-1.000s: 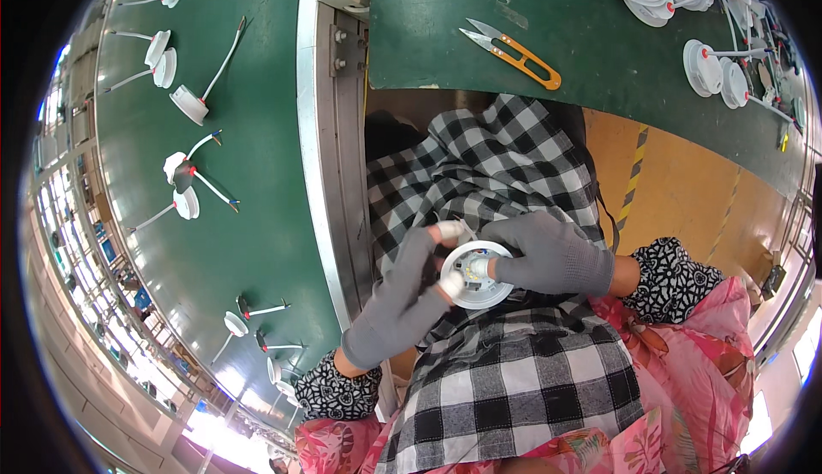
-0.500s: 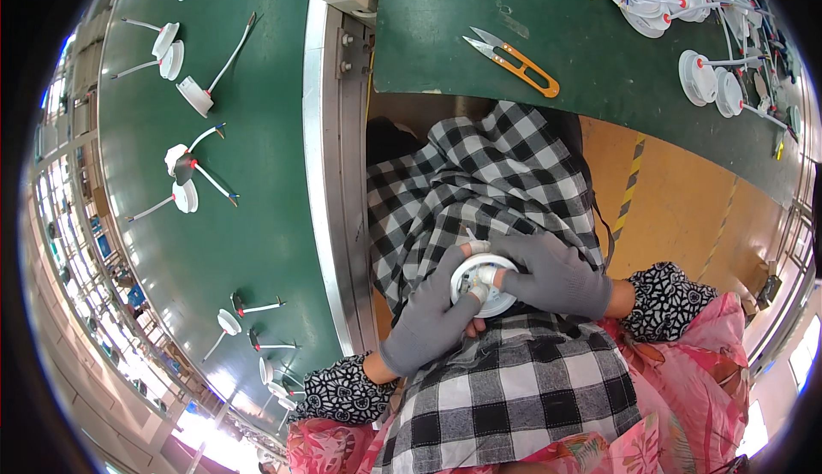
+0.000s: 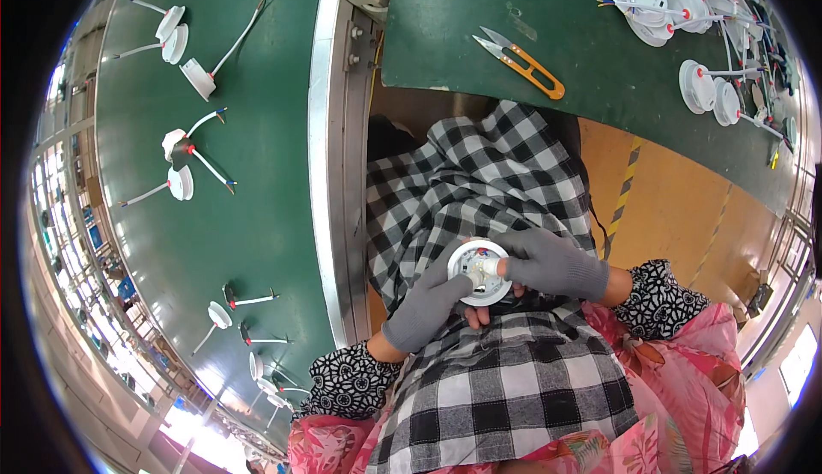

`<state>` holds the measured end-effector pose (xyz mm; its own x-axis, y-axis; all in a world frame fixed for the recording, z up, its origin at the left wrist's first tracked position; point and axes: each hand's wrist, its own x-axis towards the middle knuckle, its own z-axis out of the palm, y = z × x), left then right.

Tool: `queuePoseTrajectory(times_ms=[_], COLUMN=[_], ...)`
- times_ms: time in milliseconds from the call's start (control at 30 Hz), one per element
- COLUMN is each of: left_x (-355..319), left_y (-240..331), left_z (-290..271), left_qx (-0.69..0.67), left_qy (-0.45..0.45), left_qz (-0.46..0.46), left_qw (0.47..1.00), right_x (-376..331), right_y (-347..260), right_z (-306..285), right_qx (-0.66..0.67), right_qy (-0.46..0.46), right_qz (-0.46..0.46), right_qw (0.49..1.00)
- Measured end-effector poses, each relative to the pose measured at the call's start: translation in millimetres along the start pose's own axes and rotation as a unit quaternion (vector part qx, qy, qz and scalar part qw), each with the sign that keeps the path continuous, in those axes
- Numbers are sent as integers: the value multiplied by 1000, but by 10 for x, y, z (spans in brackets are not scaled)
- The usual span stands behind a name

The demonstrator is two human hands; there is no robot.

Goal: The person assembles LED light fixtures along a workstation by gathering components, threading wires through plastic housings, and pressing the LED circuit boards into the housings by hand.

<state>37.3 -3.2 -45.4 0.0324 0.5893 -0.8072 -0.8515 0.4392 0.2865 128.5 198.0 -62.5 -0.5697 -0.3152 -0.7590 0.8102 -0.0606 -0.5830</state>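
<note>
Above my lap, over a black-and-white checked cloth (image 3: 505,371), I hold a round white lamp housing (image 3: 456,260) with its open side facing up. Small parts and bits of coloured wire show inside it. My left hand (image 3: 428,303), in a grey fingerless glove, grips the left rim, thumb over the inside and bare fingertips below. My right hand (image 3: 552,264), gloved alike, closes on the right side, its white-covered thumb reaching into the housing. The fingers under the housing are mostly hidden.
To the left, a green belt (image 3: 248,217) carries several white lamp units with cables. A metal rail (image 3: 347,174) runs beside it. On the green table (image 3: 445,11) ahead lie orange-handled thread snips (image 3: 531,71) and a pile of white lamp units (image 3: 646,3) at the right.
The housing has turned so more of its inside shows. The fingers that lay across its far rim have come away, and the right thumb has shifted slightly. The view has moved a little.
</note>
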Motion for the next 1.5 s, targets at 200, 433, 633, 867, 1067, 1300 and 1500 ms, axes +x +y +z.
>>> queuePoseTrajectory(times_ms=[200,433,633,867,1067,1300,1500], left_x=[-47,-75,-55,21,28,94,-61], left_y=[0,7,52,-90,-190,22,50], left_z=[23,37,22,65,158,14,40], left_qx=[-8,153,233,321,324,136,-1], left_qy=[21,64,67,90,137,38,29], left_qz=[13,101,70,156,102,49,41], left_qw=[1000,981,968,930,931,989,999], right_x=[-43,-44,-83,-106,-103,31,-64], right_y=[-12,1,-28,99,160,35,-8], right_z=[42,59,117,237,381,107,-116], right_qx=[-4,-63,-152,-226,-345,-87,165], right_qy=[0,10,53,104,140,30,-87], right_qz=[7,-31,-99,-147,-126,-88,-48], right_qw=[1000,997,982,957,919,992,981])
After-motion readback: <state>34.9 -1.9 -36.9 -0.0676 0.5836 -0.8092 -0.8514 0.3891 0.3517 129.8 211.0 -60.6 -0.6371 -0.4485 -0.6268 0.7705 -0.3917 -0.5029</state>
